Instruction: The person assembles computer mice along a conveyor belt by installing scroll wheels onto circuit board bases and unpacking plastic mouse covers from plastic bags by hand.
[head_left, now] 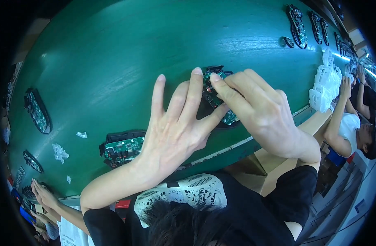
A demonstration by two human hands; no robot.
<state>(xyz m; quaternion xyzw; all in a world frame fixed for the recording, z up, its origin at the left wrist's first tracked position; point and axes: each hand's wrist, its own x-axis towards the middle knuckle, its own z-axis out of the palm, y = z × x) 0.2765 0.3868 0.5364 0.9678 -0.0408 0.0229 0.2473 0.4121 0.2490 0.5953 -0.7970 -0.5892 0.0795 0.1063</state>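
Note:
A green circuit board (230, 117) in a black plastic shell lies on the green work surface, partly covered by my hands. My left hand (175, 119) holds it down, with the index finger along its left side and the thumb reaching across the board. The middle, ring and little fingers spread off to the left. From the right, my right hand (263, 108) presses a fingertip on the upper part of the same board. Its other fingers are curled, and their tips are hidden. Beside my left wrist, partly covered, lies a second circuit board (124, 148) in a black shell.
More shelled boards lie at the left (38, 111) and upper right (297, 26). Plastic scraps (60, 153) are scattered at left. White plastic pieces (325, 84) are heaped at the right edge, near a cardboard box (274, 164). Co-workers' hands (44, 196) show on both sides.

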